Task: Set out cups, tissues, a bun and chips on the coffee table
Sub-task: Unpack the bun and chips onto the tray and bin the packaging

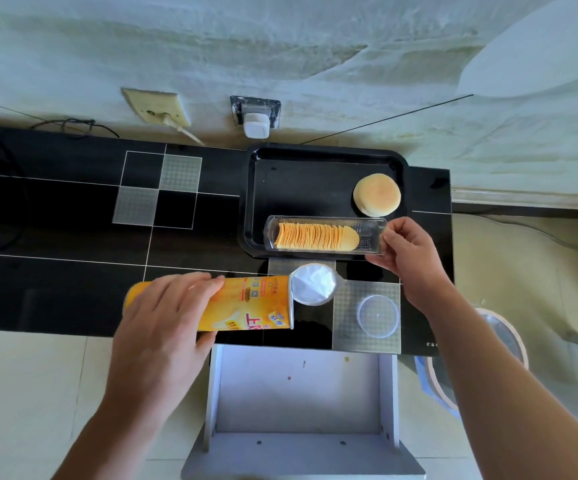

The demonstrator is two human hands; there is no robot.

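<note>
My left hand (pixel 162 320) grips a yellow chips can (pixel 246 303) lying sideways over the black coffee table (pixel 72 220), its open end pointing right with the foil seal (pixel 313 284) peeled up. My right hand (pixel 408 254) holds the right end of a clear plastic chip tray (pixel 325 234) filled with stacked chips. That chip tray rests across the front of a black serving tray (pixel 315 161). A round pale bun (pixel 377 195) sits at the serving tray's right side.
A clear plastic lid (pixel 378 316) lies on the table near its front right corner. A white open drawer or stool (pixel 298 403) stands below the table edge. A bin with a pink rim (pixel 509 341) is on the floor at right. Wall sockets (pixel 254 114) sit behind the table.
</note>
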